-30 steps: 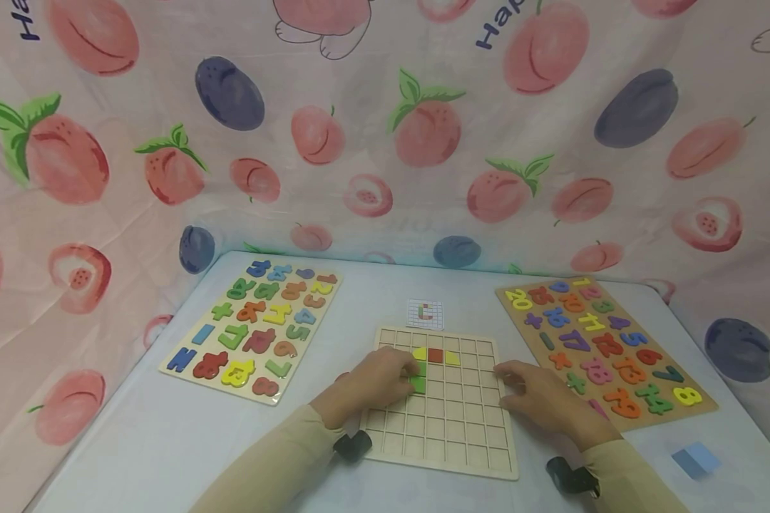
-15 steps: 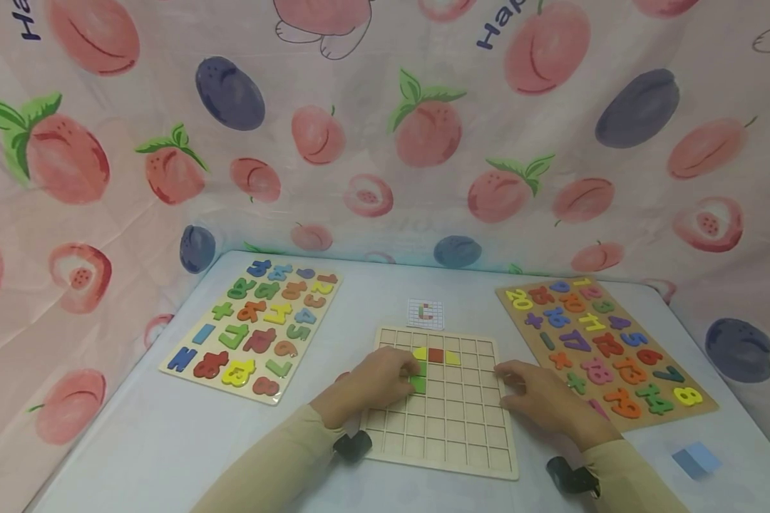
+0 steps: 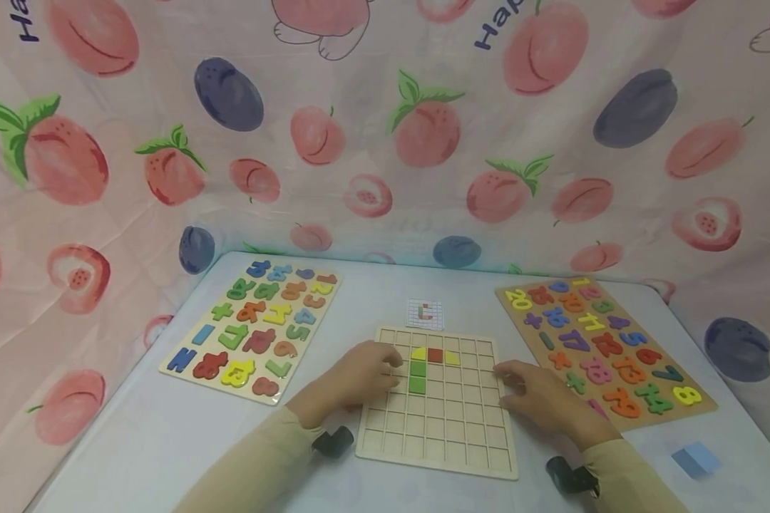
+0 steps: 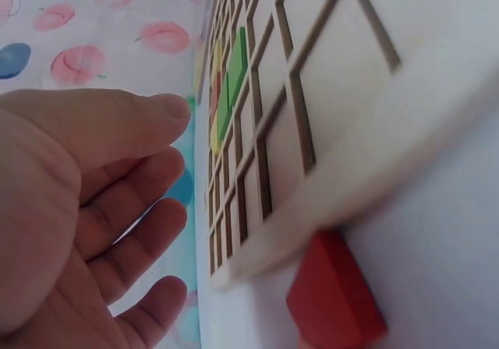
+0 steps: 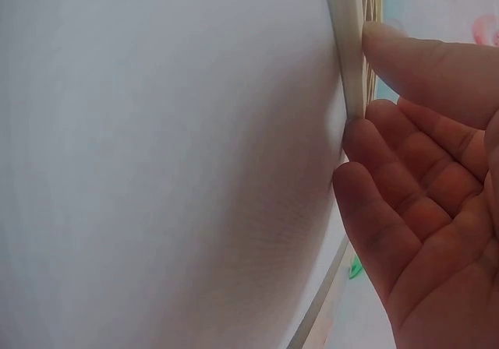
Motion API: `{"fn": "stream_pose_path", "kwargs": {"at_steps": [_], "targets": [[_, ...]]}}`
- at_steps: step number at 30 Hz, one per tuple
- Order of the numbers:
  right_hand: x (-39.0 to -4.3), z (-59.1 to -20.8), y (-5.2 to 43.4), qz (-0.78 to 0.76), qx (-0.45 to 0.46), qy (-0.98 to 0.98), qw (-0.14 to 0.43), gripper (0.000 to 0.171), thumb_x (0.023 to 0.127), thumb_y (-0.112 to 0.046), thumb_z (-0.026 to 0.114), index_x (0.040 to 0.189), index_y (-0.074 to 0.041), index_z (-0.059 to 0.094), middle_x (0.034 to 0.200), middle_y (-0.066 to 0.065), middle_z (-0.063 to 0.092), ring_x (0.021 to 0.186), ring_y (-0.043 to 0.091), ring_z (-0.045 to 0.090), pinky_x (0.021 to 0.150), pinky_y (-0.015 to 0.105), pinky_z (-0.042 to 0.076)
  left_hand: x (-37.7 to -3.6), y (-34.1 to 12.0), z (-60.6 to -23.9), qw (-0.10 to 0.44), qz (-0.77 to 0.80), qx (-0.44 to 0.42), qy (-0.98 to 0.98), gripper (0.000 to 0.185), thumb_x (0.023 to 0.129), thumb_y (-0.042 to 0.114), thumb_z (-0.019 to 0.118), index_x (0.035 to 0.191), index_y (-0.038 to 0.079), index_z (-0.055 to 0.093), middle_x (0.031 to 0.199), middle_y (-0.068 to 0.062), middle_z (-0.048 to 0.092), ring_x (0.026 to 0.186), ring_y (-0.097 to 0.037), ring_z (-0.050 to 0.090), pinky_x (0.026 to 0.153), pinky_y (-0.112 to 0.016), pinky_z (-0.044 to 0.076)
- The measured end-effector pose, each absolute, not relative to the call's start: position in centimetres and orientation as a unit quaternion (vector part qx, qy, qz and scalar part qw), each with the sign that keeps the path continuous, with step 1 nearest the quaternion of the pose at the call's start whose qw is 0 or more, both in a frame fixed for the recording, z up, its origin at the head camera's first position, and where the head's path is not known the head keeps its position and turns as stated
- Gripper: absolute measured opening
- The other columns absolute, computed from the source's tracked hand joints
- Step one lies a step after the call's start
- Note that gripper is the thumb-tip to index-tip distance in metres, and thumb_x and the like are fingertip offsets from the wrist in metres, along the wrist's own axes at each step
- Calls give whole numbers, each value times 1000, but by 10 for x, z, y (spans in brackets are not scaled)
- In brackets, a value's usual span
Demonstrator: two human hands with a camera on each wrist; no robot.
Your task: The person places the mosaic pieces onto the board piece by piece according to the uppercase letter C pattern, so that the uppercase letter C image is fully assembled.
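Right hand [image 3: 539, 399]: laid against the right edge of the grid board [image 3: 449, 442]; fingers are loose and straight, and nothing is held.
Left hand [image 3: 359, 374]: kept at the board's left edge, fingers relaxed and empty.
Red block [image 4: 335, 298]: seen on the table just beside the board's near left corner.
Green blocks [image 3: 417, 376]: set one under the other in the grid, below the yellow piece [image 3: 419, 353].
Open room: many empty squares are left on the near side of the board.
Small card [image 3: 425, 313]: placed just past the far edge.
Number boards [image 3: 250, 328]: laid far left and far right.
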State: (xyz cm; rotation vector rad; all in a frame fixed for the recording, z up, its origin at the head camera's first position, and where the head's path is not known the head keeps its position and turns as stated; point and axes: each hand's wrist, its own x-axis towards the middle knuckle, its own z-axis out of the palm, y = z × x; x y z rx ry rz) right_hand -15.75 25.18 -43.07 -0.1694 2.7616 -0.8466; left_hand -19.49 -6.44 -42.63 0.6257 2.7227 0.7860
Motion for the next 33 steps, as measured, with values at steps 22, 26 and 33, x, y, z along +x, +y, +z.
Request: {"fn": "stream_pose_path", "kwargs": {"at_steps": [22, 26, 33], "targets": [[-158, -432, 251, -290, -50, 948, 123, 51, 86, -17, 76, 134, -10, 60, 135, 12, 61, 125, 37, 55, 100, 56, 44, -190, -118, -433, 127, 300, 150, 933, 28, 89, 15, 73, 116, 11, 69, 115, -4, 66, 110, -24, 59, 98, -45, 49], [-158, -432, 251, -290, -54, 948, 122, 50, 86, -17, 76, 133, -10, 61, 135, 12, 61, 126, 37, 55, 100, 56, 44, -188, -126, -434, 121, 297, 148, 935, 28, 88, 15, 74, 115, 10, 70, 113, -3, 67, 108, -23, 60, 95, -43, 51], [-158, -432, 251, -288, -56, 948, 122, 51, 86, -18, 76, 134, -10, 61, 135, 12, 61, 126, 38, 54, 100, 56, 44, -182, -133, -435, 102, 287, 164, 938, 28, 86, 14, 77, 112, 9, 70, 107, -1, 67, 105, -22, 60, 95, -43, 50]]}}
